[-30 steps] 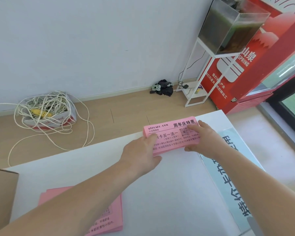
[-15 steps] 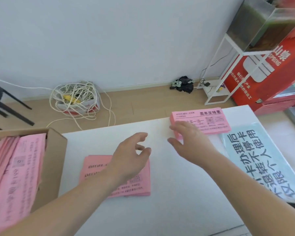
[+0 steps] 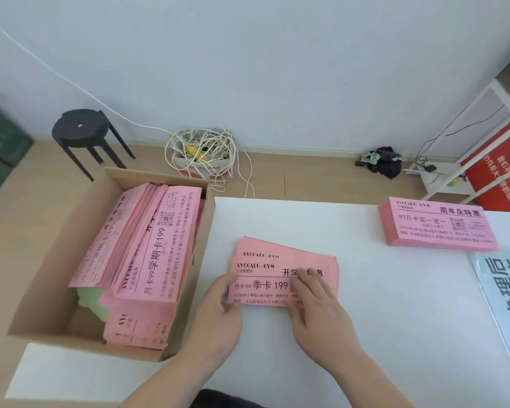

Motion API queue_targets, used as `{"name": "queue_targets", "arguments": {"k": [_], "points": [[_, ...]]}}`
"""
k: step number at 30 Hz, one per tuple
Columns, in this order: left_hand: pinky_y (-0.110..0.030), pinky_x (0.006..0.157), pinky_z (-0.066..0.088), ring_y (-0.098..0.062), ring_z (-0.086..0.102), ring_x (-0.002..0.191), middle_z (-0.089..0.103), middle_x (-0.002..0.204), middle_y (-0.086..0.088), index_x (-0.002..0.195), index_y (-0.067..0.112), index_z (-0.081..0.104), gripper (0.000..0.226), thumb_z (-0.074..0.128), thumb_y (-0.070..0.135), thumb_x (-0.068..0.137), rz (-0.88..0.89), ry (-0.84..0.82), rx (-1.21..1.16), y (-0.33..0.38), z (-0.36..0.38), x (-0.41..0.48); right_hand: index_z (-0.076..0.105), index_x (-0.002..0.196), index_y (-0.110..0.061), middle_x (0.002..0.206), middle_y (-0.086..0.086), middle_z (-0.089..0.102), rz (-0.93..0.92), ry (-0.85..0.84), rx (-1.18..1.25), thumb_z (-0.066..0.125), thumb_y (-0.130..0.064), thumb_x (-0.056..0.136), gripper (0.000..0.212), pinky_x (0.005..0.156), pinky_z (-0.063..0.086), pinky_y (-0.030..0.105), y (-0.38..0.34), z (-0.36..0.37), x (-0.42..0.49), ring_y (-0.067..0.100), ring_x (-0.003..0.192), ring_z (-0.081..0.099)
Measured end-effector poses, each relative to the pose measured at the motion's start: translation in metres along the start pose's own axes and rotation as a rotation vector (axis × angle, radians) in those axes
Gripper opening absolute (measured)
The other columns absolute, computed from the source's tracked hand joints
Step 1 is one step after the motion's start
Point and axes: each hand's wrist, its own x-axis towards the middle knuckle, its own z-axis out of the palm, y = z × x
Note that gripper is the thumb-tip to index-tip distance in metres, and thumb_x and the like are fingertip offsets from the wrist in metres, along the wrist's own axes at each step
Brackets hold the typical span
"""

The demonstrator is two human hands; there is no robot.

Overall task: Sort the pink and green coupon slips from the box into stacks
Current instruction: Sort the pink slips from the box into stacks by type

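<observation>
White table (image 3: 365,334), cardboard box (image 3: 50,278) on its left end. The box is full of pink slips (image 3: 162,245) leaning on edge, with green slips (image 3: 92,298) poking out under them at the near-left. Neat pink stack (image 3: 436,225) at the far right of the table. Loose pink stack (image 3: 280,260), fanned and uneven, lies mid-table just beside the box.

My left hand (image 3: 218,316) pinches that loose stack's near-left corner. My right hand (image 3: 321,313) lies on top, fingers flat and pressing.

Step, I judge: squaring up this pile. Next: tap the edges flush, then reach back into the box. No green stack exists on the table yet.

Hard to tell: my right hand covers part of the print, and the box wall hides how many green slips there are.
</observation>
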Motion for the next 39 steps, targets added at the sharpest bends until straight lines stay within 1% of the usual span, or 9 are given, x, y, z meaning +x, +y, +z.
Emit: {"name": "queue_targets", "arguments": {"k": [3, 8, 13, 17, 20, 23, 28, 32, 39], "points": [[-0.007, 0.093, 0.046, 0.02, 0.057, 0.11, 0.066, 0.12, 0.032, 0.128, 0.041, 0.061, 0.047, 0.053, 0.002, 0.101, 0.036, 0.043, -0.078, 0.005, -0.004, -0.008, 0.038, 0.155, -0.033, 0.161, -0.025, 0.023, -0.01, -0.01, -0.051, 0.038, -0.045, 0.106, 0.05, 0.116, 0.035, 0.027, -0.001, -0.001, 0.002, 0.0, 0.154, 0.005], [0.001, 0.079, 0.042, 0.026, 0.055, 0.101, 0.063, 0.103, 0.046, 0.116, 0.048, 0.053, 0.052, 0.053, -0.001, 0.099, 0.047, 0.02, -0.134, 0.007, -0.011, -0.015, 0.041, 0.153, -0.036, 0.158, -0.026, 0.025, -0.021, -0.072, -0.078, 0.04, -0.052, 0.104, 0.051, 0.116, 0.038, 0.028, -0.001, -0.01, 0.007, -0.001, 0.151, 0.009], [-0.037, 0.09, 0.06, 0.0, 0.068, 0.093, 0.061, 0.124, 0.019, 0.127, 0.041, 0.053, 0.052, 0.074, 0.01, 0.09, -0.041, 0.097, -0.257, 0.003, -0.009, -0.014, 0.051, 0.146, -0.037, 0.15, -0.029, 0.033, 0.005, -0.091, 0.041, 0.043, -0.058, 0.102, 0.05, 0.115, 0.036, 0.025, 0.001, -0.015, 0.011, -0.006, 0.147, 0.016], [-0.02, 0.075, 0.054, 0.002, 0.066, 0.086, 0.065, 0.111, 0.025, 0.12, 0.044, 0.058, 0.047, 0.082, 0.024, 0.085, 0.088, 0.007, -0.237, 0.011, 0.002, -0.016, 0.067, 0.125, -0.039, 0.123, -0.026, 0.056, 0.125, -0.105, 0.422, 0.047, -0.074, 0.093, 0.052, 0.099, 0.043, 0.021, -0.014, -0.034, 0.012, -0.004, 0.124, 0.05], [-0.017, 0.085, 0.049, 0.002, 0.059, 0.111, 0.056, 0.127, 0.026, 0.13, 0.043, 0.06, 0.052, 0.077, 0.019, 0.086, 0.309, -0.121, -0.019, 0.012, 0.015, -0.026, 0.075, 0.104, -0.034, 0.101, -0.002, 0.067, 0.113, -0.167, 0.629, 0.054, -0.075, 0.09, 0.049, 0.086, 0.05, 0.026, -0.023, -0.046, 0.011, 0.006, 0.092, 0.065], [-0.014, 0.093, 0.045, 0.0, 0.052, 0.127, 0.048, 0.14, 0.027, 0.126, 0.04, 0.063, 0.052, 0.071, 0.007, 0.088, 0.436, -0.176, 0.031, 0.005, 0.02, -0.032, 0.074, 0.083, -0.048, 0.103, -0.011, 0.062, 0.144, -0.114, 0.57, 0.063, -0.064, 0.091, 0.021, 0.077, 0.05, 0.022, -0.023, -0.039, 0.011, 0.004, 0.085, 0.065], [-0.013, 0.082, 0.047, 0.001, 0.063, 0.103, 0.065, 0.12, 0.012, 0.114, 0.038, 0.063, 0.039, 0.066, 0.006, 0.093, 0.05, -0.004, -0.226, -0.006, 0.007, -0.02, 0.072, 0.107, -0.035, 0.115, -0.021, 0.055, 0.196, -0.057, 0.478, 0.048, -0.061, 0.1, 0.036, 0.085, 0.05, 0.028, -0.017, -0.026, 0.013, -0.002, 0.096, 0.061], [-0.029, 0.094, 0.054, -0.004, 0.067, 0.102, 0.072, 0.112, 0.02, 0.12, 0.039, 0.063, 0.04, 0.065, 0.009, 0.093, 0.018, -0.075, -0.285, -0.007, 0.0, -0.013, 0.068, 0.123, -0.034, 0.121, -0.024, 0.051, 0.196, -0.07, 0.462, 0.039, -0.065, 0.1, 0.048, 0.098, 0.05, 0.033, -0.013, -0.023, 0.015, -0.005, 0.111, 0.055], [-0.036, 0.084, 0.062, -0.011, 0.074, 0.09, 0.076, 0.101, 0.012, 0.112, 0.039, 0.059, 0.025, 0.064, 0.017, 0.1, -0.071, 0.027, -0.394, 0.006, 0.001, -0.001, 0.072, 0.108, -0.032, 0.123, -0.023, 0.051, 0.177, -0.083, 0.473, 0.044, -0.061, 0.101, 0.041, 0.101, 0.042, 0.029, -0.011, -0.025, 0.016, 0.0, 0.12, 0.05]]}}
